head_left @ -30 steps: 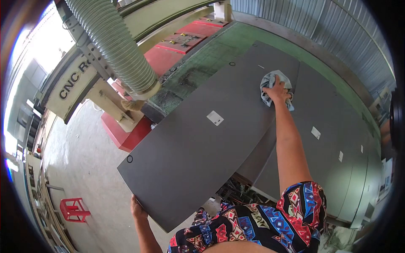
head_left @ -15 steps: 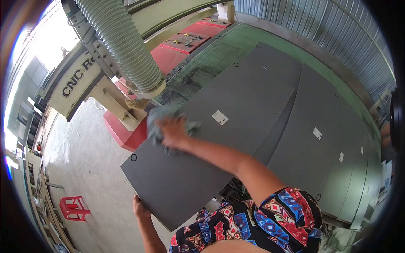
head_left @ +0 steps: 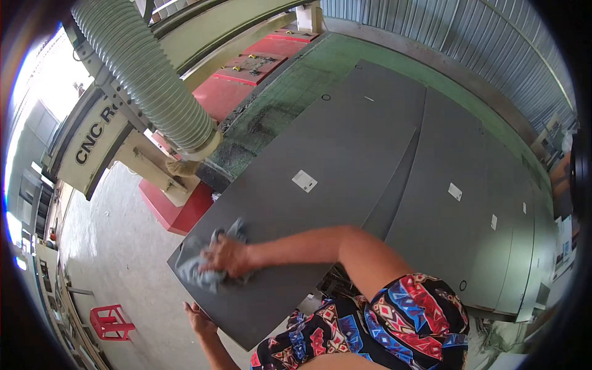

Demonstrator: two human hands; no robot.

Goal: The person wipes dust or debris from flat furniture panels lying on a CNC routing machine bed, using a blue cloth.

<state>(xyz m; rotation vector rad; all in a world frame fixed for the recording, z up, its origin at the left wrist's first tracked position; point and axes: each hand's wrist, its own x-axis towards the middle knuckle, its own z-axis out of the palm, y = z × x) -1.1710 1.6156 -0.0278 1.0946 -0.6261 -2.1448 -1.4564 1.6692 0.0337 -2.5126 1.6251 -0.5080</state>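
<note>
My right hand (head_left: 229, 256) presses a crumpled grey-blue rag (head_left: 200, 266) onto the near left part of a dark grey panel (head_left: 271, 203). Its fingers are closed on the cloth. At the panel's lower left edge is my left hand (head_left: 201, 320), fingers apart, palm turned up; whether it touches the edge is not clear. A white label (head_left: 304, 181) sticks to the panel's middle, and a small black ring mark (head_left: 326, 97) shows near its far end.
Other grey panels (head_left: 456, 234) with white labels lie to the right. At the left stands a CNC router gantry (head_left: 92, 145) with a ribbed hose (head_left: 154, 80). The green machine bed (head_left: 271, 123) runs behind. A red stool (head_left: 112, 322) stands on the floor.
My right hand has swept the rag toward me and left, onto the panel's near left corner. My left hand's fingers have loosened from the edge. The view has shifted slightly.
</note>
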